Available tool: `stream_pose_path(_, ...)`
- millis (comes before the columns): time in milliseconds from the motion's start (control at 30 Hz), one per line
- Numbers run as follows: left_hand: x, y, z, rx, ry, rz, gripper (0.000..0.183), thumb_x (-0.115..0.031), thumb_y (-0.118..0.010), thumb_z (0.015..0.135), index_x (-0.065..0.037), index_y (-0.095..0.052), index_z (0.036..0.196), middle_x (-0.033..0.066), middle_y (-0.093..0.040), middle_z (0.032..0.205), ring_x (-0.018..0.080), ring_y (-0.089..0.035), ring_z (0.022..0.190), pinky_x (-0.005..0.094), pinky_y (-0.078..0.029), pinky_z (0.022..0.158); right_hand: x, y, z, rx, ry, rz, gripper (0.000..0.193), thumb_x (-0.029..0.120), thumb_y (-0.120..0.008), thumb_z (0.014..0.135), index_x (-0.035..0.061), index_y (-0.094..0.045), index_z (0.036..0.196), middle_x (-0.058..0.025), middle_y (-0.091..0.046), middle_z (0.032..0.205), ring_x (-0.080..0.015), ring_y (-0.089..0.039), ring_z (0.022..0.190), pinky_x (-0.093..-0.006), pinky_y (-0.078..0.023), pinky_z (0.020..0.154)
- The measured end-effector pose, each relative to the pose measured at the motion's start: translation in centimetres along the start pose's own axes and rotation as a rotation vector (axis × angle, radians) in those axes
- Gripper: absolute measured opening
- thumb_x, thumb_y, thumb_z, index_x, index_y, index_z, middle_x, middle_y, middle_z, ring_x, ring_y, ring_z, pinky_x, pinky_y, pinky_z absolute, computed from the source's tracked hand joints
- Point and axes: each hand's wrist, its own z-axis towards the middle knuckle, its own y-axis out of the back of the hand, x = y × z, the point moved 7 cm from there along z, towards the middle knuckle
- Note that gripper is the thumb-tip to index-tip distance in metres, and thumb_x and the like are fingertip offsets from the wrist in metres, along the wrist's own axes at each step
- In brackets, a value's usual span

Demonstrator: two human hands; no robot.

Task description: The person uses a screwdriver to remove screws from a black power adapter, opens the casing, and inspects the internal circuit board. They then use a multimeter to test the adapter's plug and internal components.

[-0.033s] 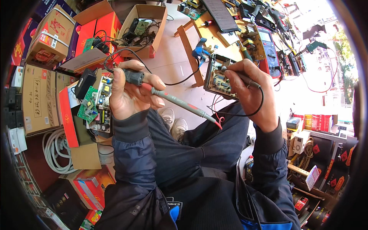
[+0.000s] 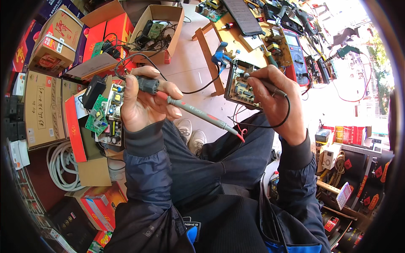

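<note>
My left hand [image 2: 145, 99] holds a black plug connector [image 2: 147, 85] on a black cord between thumb and fingers. In the same hand a grey and red test probe [image 2: 198, 112] slants down to the right; its end by the plug is hidden by the fingers, and a red lead curls from its far end. My right hand [image 2: 276, 99] pinches a dark test probe [image 2: 270, 86] with a black lead. That probe reaches over a circuit board [image 2: 242, 88] in an open black case; whether its tip touches the board I cannot tell.
Beyond the case, a wooden table [image 2: 230, 36] carries a red and blue multimeter [image 2: 296, 55], a phone [image 2: 242, 17] and loose boards. On the left stand cardboard boxes [image 2: 44, 105], a green circuit board [image 2: 97, 114] and a coiled white hose [image 2: 63, 168].
</note>
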Motion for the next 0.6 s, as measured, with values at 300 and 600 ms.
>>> stream_pose_path(300,0.4,-0.1,0.1,0.016,0.019,0.003,0.052,-0.048,-0.034,0.114,-0.003,-0.044,0.138,0.0445,-0.065,0.111,0.0473,-0.076,0.082,0.0515,-0.065,0.065,-0.1,0.1,0.7,0.049,0.007,-0.007,0.01,0.006,-0.073,0.092,-0.0017,-0.068,0.097,-0.0179,-0.072,0.079,-0.0257,-0.074,0.072,-0.0334,-0.055,0.067)
stream_pose_path(600,2.2,0.1,0.6,-0.018,0.112,0.073,0.056,-0.054,-0.036,0.112,-0.006,-0.045,0.138,0.042,-0.066,0.113,0.0427,-0.077,0.084,0.047,-0.065,0.067,-0.2,0.3,1.8,0.172,-0.016,0.048,0.013,0.008,-0.069,0.093,-0.0047,-0.067,0.098,-0.0172,-0.073,0.083,-0.0225,-0.074,0.077,-0.033,-0.056,0.073)
